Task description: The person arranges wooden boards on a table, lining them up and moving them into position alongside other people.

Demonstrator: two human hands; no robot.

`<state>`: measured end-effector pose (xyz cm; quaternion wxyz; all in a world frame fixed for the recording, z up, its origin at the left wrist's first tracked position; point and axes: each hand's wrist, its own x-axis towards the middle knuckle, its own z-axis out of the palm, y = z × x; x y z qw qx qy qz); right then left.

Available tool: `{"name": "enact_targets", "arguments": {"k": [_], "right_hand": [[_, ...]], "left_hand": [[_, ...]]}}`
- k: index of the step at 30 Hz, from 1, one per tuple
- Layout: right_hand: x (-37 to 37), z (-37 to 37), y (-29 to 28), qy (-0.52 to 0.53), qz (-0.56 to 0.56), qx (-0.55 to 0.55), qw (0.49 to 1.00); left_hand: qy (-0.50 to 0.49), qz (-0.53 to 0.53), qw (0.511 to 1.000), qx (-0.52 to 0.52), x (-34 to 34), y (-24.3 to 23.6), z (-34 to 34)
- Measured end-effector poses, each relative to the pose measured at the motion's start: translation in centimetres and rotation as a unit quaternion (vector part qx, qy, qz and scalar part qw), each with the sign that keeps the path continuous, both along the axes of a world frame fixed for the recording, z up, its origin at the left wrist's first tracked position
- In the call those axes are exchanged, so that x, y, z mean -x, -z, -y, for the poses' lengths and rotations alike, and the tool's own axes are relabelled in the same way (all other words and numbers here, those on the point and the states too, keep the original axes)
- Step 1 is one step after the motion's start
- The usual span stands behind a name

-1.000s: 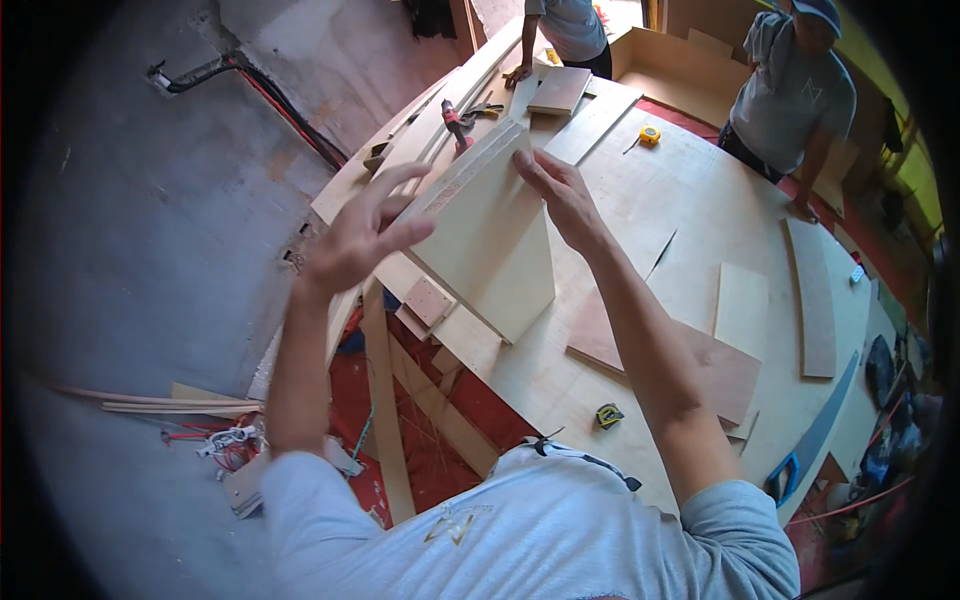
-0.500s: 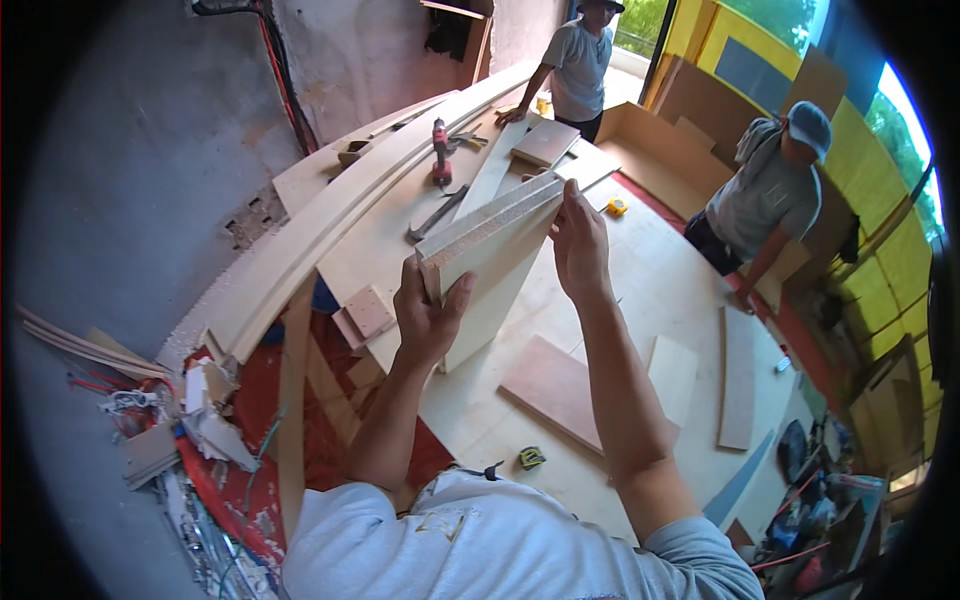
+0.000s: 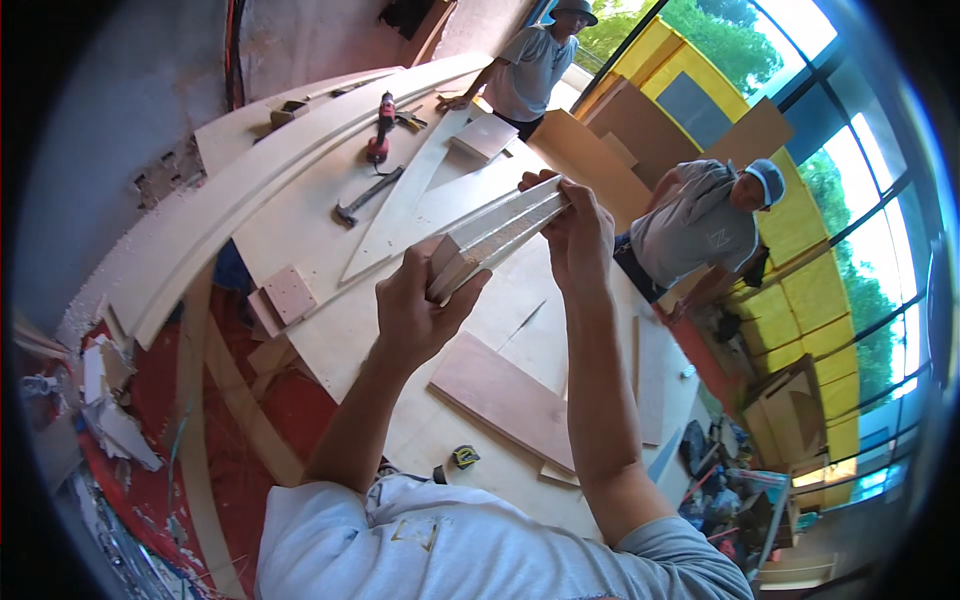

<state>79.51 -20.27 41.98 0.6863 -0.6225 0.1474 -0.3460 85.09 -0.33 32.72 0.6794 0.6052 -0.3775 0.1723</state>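
Observation:
A short stack of pale wooden boards [image 3: 498, 243] is held up above the worktable, its rough cut edges turned toward me. My left hand [image 3: 422, 308] grips the near left end, with the thumb on one side and the fingers on the other. At the far right end my right hand [image 3: 580, 228] is closed round the boards, fingertips showing over the top. Below them, a reddish-brown board [image 3: 500, 400] lies flat on the pale sheet-topped table [image 3: 400, 425]. A small yellow-and-black tape measure [image 3: 464, 457] rests close to my body.
Beyond the boards lie a hammer [image 3: 366, 197], a red-and-black cordless drill [image 3: 381, 130] and a pale square block [image 3: 483, 136]. Long curved strips [image 3: 215, 235] line the left side. One co-worker [image 3: 530, 65] stands at the far end, another [image 3: 690, 215] at the right. Scrap [image 3: 110, 400] litters the left floor.
Both hands have tilted the boards, so the broad face seen before is mostly hidden and the edges show. My view has swung to the right. Both hands keep their hold.

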Motion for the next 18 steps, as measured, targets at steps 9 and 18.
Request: {"name": "enact_targets", "arguments": {"k": [9,18], "right_hand": [[-3.8,-0.5,0.4,-0.030,0.020,-0.039,0.999],[-5.6,-0.3,1.7,-0.061,0.055,-0.062,0.995]], "left_hand": [[0.029,0.013,0.999,0.037,-3.3,0.6,-0.2],[0.032,0.034,0.997,0.063,-4.5,1.5,0.1]]}}
